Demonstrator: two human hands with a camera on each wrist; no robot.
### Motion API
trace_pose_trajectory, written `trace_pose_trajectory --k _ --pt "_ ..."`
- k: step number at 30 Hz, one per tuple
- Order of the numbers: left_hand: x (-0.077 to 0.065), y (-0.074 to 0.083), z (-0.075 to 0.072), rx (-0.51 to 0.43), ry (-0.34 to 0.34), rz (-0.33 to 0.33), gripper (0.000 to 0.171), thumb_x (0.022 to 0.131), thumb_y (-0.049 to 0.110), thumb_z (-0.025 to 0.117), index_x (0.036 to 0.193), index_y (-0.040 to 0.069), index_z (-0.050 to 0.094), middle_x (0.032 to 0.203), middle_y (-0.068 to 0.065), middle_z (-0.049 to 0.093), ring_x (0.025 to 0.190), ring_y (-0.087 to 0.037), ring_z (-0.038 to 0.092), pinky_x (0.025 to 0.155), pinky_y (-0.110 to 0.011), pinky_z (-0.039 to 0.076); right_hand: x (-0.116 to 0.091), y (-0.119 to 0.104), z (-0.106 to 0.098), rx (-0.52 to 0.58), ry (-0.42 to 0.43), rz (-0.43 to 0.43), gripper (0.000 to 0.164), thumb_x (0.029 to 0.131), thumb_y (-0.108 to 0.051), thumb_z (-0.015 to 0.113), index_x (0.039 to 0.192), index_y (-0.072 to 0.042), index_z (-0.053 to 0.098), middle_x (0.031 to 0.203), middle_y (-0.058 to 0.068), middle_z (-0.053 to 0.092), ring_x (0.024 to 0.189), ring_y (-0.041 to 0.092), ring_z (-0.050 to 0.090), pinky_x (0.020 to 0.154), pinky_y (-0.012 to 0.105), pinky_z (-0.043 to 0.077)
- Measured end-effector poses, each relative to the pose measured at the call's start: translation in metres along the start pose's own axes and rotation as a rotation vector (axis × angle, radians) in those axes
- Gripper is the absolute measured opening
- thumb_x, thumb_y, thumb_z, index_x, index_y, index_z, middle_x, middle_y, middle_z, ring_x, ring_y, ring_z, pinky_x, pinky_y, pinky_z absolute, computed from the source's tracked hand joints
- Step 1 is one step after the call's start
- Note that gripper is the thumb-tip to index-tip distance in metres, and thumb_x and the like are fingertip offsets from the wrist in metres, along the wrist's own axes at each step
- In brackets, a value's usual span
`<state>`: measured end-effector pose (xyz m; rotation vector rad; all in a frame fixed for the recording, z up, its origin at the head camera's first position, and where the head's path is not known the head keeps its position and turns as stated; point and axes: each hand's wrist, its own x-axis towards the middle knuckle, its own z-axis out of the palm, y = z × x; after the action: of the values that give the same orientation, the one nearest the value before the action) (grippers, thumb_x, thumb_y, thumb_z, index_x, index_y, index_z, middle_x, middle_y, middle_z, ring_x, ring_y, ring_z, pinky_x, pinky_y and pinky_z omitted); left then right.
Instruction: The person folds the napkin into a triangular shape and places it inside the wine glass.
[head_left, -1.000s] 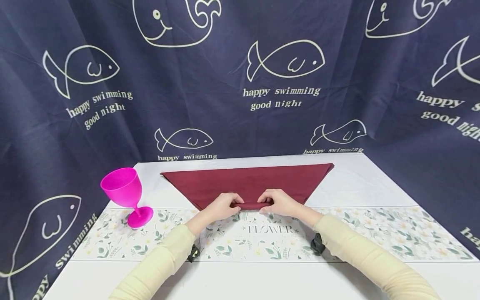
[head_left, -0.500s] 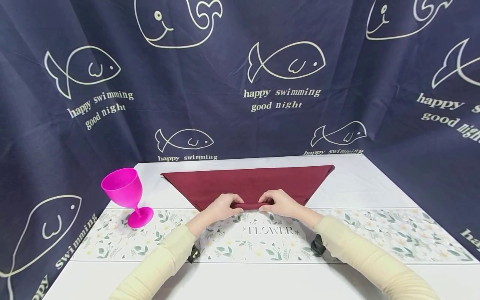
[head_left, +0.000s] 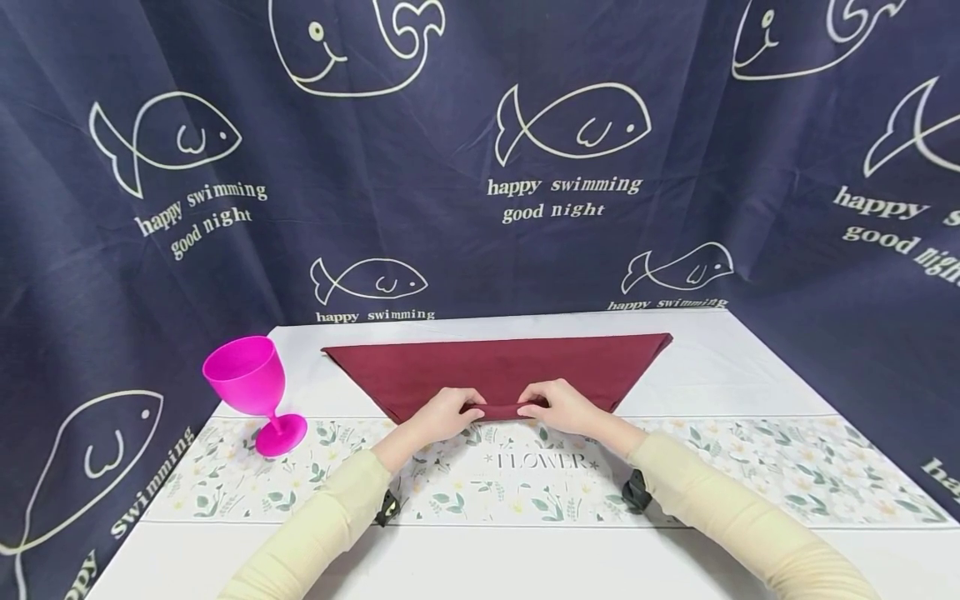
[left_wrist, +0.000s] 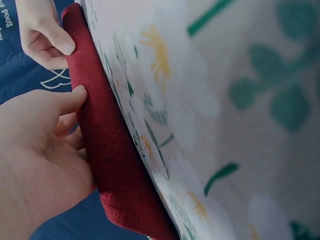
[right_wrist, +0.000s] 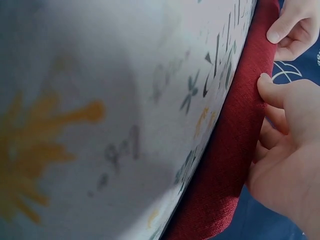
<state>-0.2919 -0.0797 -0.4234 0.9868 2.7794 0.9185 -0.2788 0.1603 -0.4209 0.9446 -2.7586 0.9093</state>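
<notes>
A dark red cloth napkin (head_left: 495,362) lies on the table, folded into a wide shape that narrows towards the near edge. My left hand (head_left: 448,413) pinches its near folded edge, thumb on the near side and fingers curled over the top. A short way to the right, my right hand (head_left: 558,407) pinches the same edge in a mirrored way. Up close in the left wrist view, the red fold (left_wrist: 107,145) looks like a thick flat roll under the thumb. The right wrist view shows the roll (right_wrist: 235,135) between thumb and curled fingers.
A bright pink goblet (head_left: 246,375) stands on the left of the table. Beneath the near edge of the napkin runs a floral table runner (head_left: 517,492) with printed lettering, over a white tablecloth (head_left: 720,358). A dark blue fish-print curtain (head_left: 465,233) hangs behind.
Both hands stay nearly in place on the near edge, with only slight finger shifts. The napkin's far edge sits slightly nearer, most visibly at its right corner.
</notes>
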Motion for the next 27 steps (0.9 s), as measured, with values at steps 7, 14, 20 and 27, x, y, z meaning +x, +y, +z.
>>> trace_pose_trajectory --k 7,14,20,27 --pt "0.0003 -0.0013 -0.0015 0.021 -0.004 -0.014 0.015 0.094 0.015 0.057 0.102 0.007 0.067 0.089 -0.001 0.067 0.07 -0.009 0.052 0.066 -0.023 0.044 0.004 -0.0015 0.0012 -0.028 -0.004 -0.011 0.011 0.089 -0.016 0.063 0.093 -0.008 0.069 0.081 -0.003 0.068 0.066 0.003 0.05 0.064 0.02 0.044" --pt "0.0006 -0.0022 -0.0032 0.056 0.007 0.002 0.016 0.094 0.016 0.056 0.102 0.007 0.067 0.091 -0.002 0.068 0.072 -0.009 0.052 0.067 -0.024 0.044 0.0077 -0.0026 0.0018 -0.054 0.017 -0.062 0.007 0.089 -0.012 0.063 0.089 -0.008 0.068 0.077 -0.003 0.06 0.064 0.004 0.045 0.061 0.02 0.043" --pt "0.0001 -0.0003 -0.0023 0.071 0.006 0.007 0.017 0.094 0.015 0.056 0.104 0.007 0.068 0.096 -0.004 0.069 0.079 -0.011 0.058 0.072 -0.025 0.048 0.005 -0.0026 0.0034 -0.047 -0.011 -0.022 0.008 0.091 -0.013 0.06 0.09 -0.009 0.066 0.079 -0.003 0.063 0.066 0.003 0.047 0.064 0.021 0.044" --pt "-0.0002 0.0042 -0.001 0.095 0.007 0.016 0.02 0.094 0.015 0.055 0.107 0.006 0.069 0.103 -0.006 0.07 0.099 -0.019 0.065 0.088 -0.033 0.051 0.0006 -0.0001 0.0043 -0.026 -0.016 0.015 0.009 0.092 -0.013 0.059 0.089 -0.008 0.067 0.074 -0.003 0.063 0.06 0.002 0.045 0.061 0.02 0.042"
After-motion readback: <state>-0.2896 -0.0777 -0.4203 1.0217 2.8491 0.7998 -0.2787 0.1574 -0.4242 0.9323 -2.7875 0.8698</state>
